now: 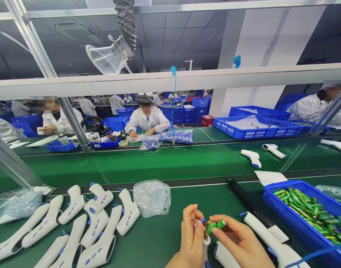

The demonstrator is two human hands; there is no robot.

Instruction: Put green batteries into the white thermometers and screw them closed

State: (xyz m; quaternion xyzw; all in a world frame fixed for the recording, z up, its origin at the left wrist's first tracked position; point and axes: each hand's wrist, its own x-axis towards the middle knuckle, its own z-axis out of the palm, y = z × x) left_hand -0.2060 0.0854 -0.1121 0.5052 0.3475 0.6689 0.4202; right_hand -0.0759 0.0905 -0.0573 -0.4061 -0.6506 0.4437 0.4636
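My left hand (190,238) is closed around a white handheld thermometer body (206,245), low in the middle of the view. My right hand (239,238) pinches two green batteries (215,226) between thumb and fingers, right at the top of that body. Both hands hover over the green bench mat. Another white thermometer (271,238) lies just right of my right hand, and a white piece (225,257) shows below my palms.
Several white thermometers (83,227) lie at the left. A clear bag of small parts (152,197) sits behind my hands. A blue bin (273,197) with green batteries (310,210) stands at the right. Beyond runs a green conveyor (159,163); other people work opposite.
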